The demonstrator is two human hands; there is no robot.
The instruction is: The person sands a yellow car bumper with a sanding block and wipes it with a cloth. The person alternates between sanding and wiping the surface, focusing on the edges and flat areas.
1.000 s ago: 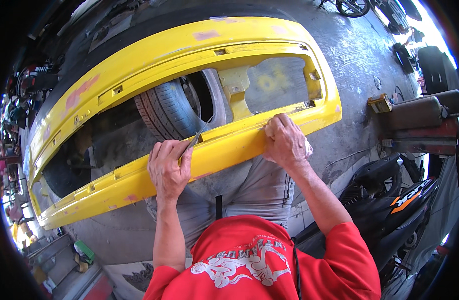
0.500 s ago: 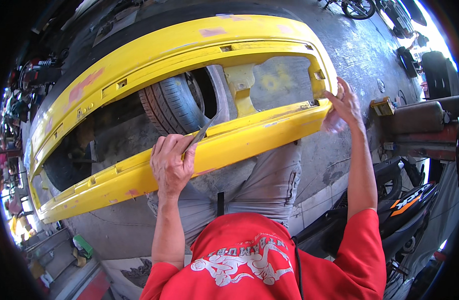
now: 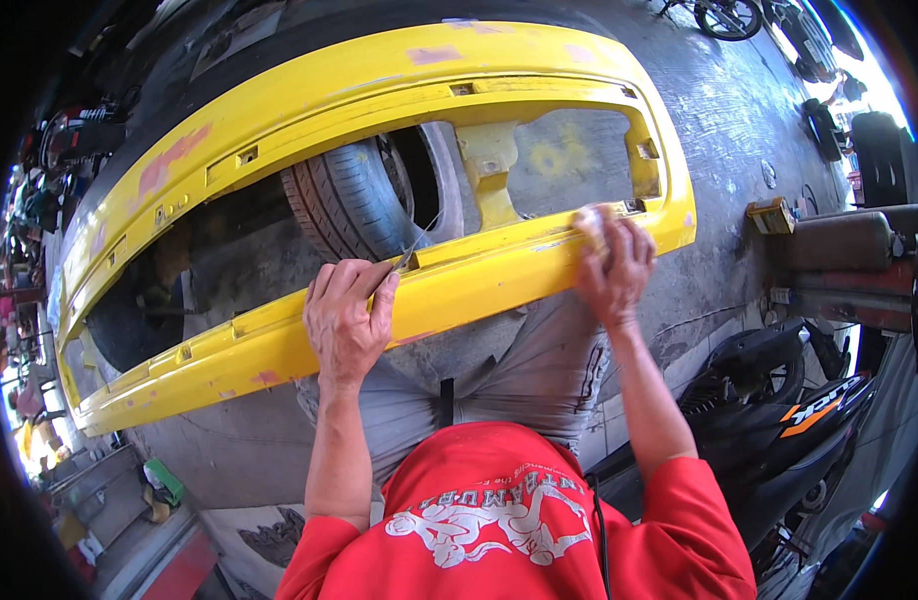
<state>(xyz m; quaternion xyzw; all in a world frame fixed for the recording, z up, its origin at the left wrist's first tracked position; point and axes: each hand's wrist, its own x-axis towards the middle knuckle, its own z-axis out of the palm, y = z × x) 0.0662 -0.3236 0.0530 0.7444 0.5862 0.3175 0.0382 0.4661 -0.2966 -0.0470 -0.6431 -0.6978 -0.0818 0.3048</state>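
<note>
A yellow car bumper (image 3: 509, 272) with pinkish sanded patches lies across in front of me, its near bar over my lap. My left hand (image 3: 345, 320) rests on that bar, fingers closed on a thin, dark grey, blade-like piece (image 3: 407, 254) that tapers to a tip; its exact kind is unclear. Farther right, my right hand (image 3: 619, 272) presses a crumpled pale cloth (image 3: 589, 226) against the upper edge of the same bar, near the right corner. The hand covers part of the cloth.
A tyre (image 3: 341, 200) shows through the bumper's opening, behind the near bar. At right stand a black motorcycle (image 3: 779, 415) with an orange stripe, a small yellow box (image 3: 771, 216) and a grey cylinder (image 3: 851, 240). A green object (image 3: 163, 482) sits at lower left.
My right hand has come left from beyond the bumper's right end onto the near bar, carrying the cloth. My left hand stays almost in place; the blade-like piece is turned slightly.
</note>
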